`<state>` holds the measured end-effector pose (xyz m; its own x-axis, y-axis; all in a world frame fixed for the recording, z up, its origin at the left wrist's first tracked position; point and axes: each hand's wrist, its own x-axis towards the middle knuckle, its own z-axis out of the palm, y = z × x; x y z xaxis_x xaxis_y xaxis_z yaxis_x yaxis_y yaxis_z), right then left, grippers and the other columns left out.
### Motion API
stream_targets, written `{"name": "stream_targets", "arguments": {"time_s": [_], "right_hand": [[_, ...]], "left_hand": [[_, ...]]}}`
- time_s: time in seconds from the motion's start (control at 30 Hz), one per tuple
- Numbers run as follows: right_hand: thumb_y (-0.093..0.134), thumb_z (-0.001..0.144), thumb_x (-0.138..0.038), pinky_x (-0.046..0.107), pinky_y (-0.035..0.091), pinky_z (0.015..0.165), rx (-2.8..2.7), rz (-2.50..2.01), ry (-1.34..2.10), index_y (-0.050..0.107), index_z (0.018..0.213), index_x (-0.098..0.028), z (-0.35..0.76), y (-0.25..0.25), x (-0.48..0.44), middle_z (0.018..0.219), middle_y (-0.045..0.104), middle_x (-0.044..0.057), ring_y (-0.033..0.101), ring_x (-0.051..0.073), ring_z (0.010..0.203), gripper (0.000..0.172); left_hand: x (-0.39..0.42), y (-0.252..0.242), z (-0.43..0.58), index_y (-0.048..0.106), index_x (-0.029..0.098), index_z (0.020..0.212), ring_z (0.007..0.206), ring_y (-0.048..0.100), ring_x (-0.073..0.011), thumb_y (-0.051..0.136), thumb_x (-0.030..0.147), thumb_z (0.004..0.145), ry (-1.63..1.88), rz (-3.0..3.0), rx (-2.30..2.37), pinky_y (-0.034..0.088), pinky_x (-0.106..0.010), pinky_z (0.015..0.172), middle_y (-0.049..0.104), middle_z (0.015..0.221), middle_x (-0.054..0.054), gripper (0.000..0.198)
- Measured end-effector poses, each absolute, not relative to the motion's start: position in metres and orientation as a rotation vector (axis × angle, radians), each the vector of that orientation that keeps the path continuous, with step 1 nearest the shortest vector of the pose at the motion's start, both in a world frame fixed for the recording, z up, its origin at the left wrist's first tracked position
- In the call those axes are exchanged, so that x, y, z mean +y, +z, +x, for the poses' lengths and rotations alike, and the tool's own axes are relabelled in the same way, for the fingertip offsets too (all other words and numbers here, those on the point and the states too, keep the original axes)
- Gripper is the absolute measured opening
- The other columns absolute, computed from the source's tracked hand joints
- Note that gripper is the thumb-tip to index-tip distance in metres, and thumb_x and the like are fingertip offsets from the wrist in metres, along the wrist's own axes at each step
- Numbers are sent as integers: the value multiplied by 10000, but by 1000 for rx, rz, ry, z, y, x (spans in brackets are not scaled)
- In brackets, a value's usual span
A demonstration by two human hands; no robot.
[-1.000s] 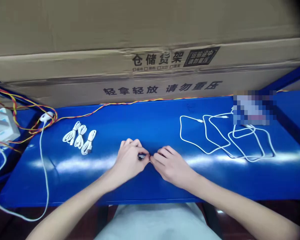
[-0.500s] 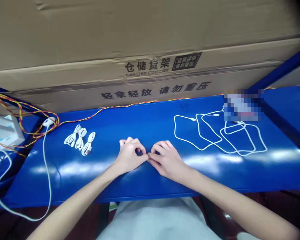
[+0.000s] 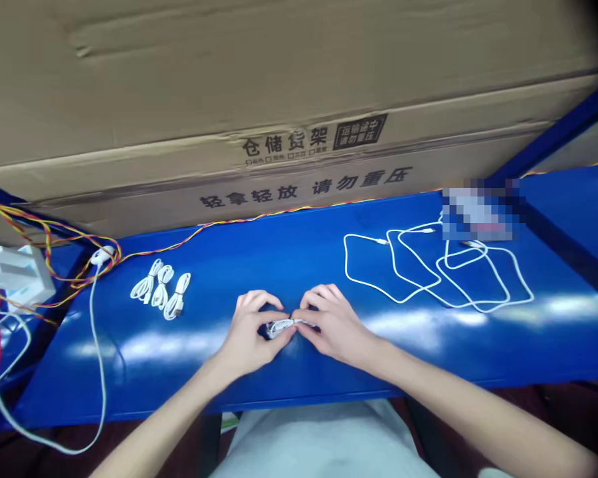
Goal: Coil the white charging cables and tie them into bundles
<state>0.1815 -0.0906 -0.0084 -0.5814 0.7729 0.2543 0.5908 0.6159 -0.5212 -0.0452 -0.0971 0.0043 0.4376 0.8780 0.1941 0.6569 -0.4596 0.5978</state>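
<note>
Between my two hands, low over the blue shelf surface (image 3: 279,265), is a folded white cable (image 3: 280,326) with a dark tie around its middle. My left hand (image 3: 253,332) curls about the cable's left part, thumb and fingertips near the tie. Pinching the cable's right part is my right hand (image 3: 331,322), and its fingers hide that end. Off to the left lie three bundled white cables (image 3: 162,290), each folded and tied. Loose white cables (image 3: 403,299) spread in open loops on the right.
A large cardboard box (image 3: 299,79) with printed lettering walls the back. Red and yellow twisted wires (image 3: 199,229) run along its foot. White plastic parts (image 3: 20,279) stand at far left, near a white cord (image 3: 97,345). A blurred-out item (image 3: 481,212) sits at back right.
My left hand has turned and its fingers have parted from the thumb, so the folded white cable now shows between my hands. My right hand stays nearly in place. The view has shifted slightly.
</note>
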Motion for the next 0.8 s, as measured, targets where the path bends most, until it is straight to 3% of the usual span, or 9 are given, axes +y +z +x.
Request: {"name": "stream_targets", "arguments": {"time_s": [0.3, 0.47, 0.63, 0.8], "right_hand": [[732, 967, -341, 409, 335, 907, -2267, -1162, 746, 803, 995, -296, 182, -6, -86, 914, 703, 20, 534, 229, 1039, 89], [779, 927, -325, 416, 346, 921, -2242, -1202, 811, 785, 947, -286, 183, -6, -83, 886, 715, 8, 547, 238, 1045, 44], [876, 826, -283, 379, 406, 899, -2119, -1279, 884, 644, 1051, -232, 181, -9, -82, 906, 711, -1, 558, 228, 1010, 327], [876, 823, -343, 396, 442, 911, -2157, -1267, 813, 616, 1032, -236, 180, -1, -85, 983, 709, 22, 572, 248, 1041, 351]], "left_hand": [[-94, -6, -47, 821, 305, 960, 1004, 705, -213, 710, 334, 962, 831, 2323, 1087, 461, -420, 942, 783, 980, -23, 115], [-91, -13, -54, 805, 293, 1049, 1085, 729, -219, 689, 313, 984, 847, 2378, 968, 513, -398, 932, 815, 1040, -19, 134], [-95, -18, -58, 757, 253, 1156, 1156, 726, -214, 610, 238, 1028, 862, 2599, 885, 565, -358, 886, 798, 1169, -43, 196], [-98, -13, -69, 686, 163, 1272, 1156, 734, -220, 513, 121, 1039, 733, 3038, 829, 595, -334, 845, 769, 1246, -85, 293]]}}
